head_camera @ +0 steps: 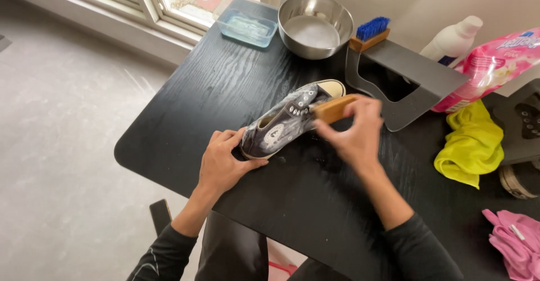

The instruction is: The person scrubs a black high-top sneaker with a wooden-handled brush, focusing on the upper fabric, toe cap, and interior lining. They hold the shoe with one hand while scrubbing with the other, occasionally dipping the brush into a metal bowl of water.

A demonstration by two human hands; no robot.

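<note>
Soapy foam covers the dark sneaker (pixel 289 120) lying mid-table (pixel 185 106); the left hand (pixel 222 163) clamps its heel, and the right hand (pixel 354 132) grips a wooden brush (pixel 333 110) against its side. Scrubbing looks underway, rinsing undone.

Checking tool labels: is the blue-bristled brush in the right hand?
No, the blue-bristled wooden brush rests beside the steel bowl; the right hand holds another.

Matt black grained wooden table (pixel 236 84), shiny steel bowl (pixel 315 25), wooden-backed brush (pixel 333 110), soapy canvas sneaker (pixel 289 120), soft yellow cloth (pixel 471 146).
</note>
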